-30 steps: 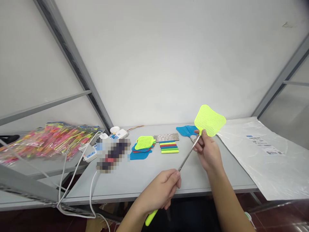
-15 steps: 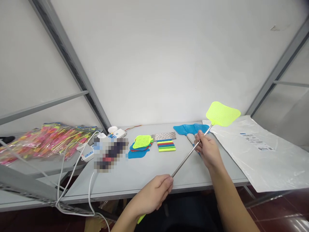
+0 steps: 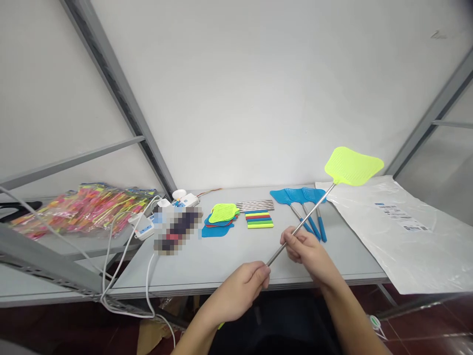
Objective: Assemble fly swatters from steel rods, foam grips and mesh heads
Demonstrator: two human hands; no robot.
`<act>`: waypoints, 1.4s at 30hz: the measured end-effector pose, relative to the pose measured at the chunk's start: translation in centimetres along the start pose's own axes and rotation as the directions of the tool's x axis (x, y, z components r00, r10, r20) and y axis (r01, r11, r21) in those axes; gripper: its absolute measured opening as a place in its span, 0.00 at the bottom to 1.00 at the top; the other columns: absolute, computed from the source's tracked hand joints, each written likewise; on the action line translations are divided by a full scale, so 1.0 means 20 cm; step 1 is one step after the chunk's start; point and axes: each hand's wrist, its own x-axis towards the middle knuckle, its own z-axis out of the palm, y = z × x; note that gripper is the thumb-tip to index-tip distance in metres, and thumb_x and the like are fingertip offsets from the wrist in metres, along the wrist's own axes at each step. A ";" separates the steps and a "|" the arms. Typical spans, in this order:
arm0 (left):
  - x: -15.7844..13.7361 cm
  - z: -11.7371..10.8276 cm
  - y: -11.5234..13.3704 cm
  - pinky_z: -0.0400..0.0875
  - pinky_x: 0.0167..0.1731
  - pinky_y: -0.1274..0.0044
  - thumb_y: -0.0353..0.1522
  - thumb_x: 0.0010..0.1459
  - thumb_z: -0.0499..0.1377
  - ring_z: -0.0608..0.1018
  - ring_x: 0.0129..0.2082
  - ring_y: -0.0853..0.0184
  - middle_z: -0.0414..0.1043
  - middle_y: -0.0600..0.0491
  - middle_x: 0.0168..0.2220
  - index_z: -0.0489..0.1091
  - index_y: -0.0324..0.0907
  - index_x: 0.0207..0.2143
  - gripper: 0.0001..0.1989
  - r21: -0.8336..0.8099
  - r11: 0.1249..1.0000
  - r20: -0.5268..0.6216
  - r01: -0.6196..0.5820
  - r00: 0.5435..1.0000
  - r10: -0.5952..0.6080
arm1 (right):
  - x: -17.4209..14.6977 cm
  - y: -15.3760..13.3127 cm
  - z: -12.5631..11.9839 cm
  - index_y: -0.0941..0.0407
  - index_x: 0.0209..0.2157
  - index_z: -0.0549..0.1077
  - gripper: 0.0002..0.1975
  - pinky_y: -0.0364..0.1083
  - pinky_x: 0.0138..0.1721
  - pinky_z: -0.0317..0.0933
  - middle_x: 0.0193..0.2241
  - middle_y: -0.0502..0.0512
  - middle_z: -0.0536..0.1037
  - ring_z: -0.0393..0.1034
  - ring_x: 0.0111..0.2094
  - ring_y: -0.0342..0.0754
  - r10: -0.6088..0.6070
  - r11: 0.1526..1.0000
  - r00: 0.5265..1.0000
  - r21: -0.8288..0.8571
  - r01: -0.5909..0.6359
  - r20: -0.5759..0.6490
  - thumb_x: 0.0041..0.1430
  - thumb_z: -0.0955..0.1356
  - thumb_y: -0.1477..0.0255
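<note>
A yellow-green fly swatter (image 3: 354, 166) with a long metal rod slants up to the right across the table. My left hand (image 3: 246, 288) is wrapped round its lower end, where a bit of yellow-green handle shows below. Higher on the rod, my right hand (image 3: 305, 249) pinches the metal between thumb and fingers. Behind that hand lie three blue fly swatters (image 3: 301, 197) with blue grips. Left of them are a row of coloured handle grips (image 3: 259, 220), several metal rods (image 3: 256, 205) and a stack of swatter heads (image 3: 223, 213) in yellow-green, blue and red.
A white plastic packaging sheet (image 3: 369, 227) with a label covers the table's right side. Power strips (image 3: 140, 225) and white cables (image 3: 149, 286) stand at the left, beside a blurred item (image 3: 177, 231). Bagged colourful goods (image 3: 92, 207) fill the left shelf. Grey metal posts (image 3: 121, 93) frame the wall.
My right hand has slid down the rod towards my left hand. The held swatter's head sits slightly higher and further right, and the blue swatters' grips now show more fully.
</note>
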 end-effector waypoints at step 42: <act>-0.19 -0.08 0.00 0.58 0.29 0.80 0.38 0.66 0.45 0.65 0.25 0.70 0.59 0.59 0.22 0.66 0.42 0.27 0.18 0.270 0.962 -0.102 -0.047 0.992 0.077 | -0.07 0.09 0.18 0.56 0.32 0.70 0.16 0.42 0.19 0.39 0.15 0.42 0.53 0.46 0.18 0.38 0.024 1.000 1.000 0.013 -0.024 -0.004 0.62 0.64 0.57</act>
